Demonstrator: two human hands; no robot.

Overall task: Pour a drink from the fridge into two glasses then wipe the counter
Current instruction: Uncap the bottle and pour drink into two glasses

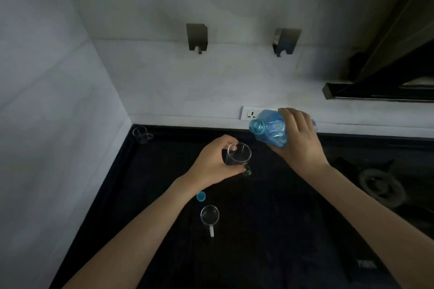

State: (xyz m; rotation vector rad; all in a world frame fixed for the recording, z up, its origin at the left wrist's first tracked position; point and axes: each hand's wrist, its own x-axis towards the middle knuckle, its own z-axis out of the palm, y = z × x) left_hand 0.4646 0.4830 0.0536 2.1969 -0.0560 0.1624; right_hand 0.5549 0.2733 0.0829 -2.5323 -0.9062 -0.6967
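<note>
So my right hand (299,138) is wrapped around a blue bottle (270,128), fingers curled over the top of it, and it's tipped over on its side with the open mouth pointing left, up above the black counter (270,230). No cap on it: the blue cap (201,196) is lying on the counter just beside my left wrist. My left hand (217,163) is gripping a clear glass (237,156), thumb and fingers curled round its side, just left of and below the bottle mouth, not touching it. Can't tell if the glass is sitting on the counter or lifted a bit, and I can't really see any liquid in it. A second glass (209,216) with a handle stands nearer to me, right by the cap. Third glass (141,135) is way off in the far left corner against the wall. There's a stove burner (381,186) on the right, and a white socket strip (250,113) on the far wall behind the bottle.
</note>
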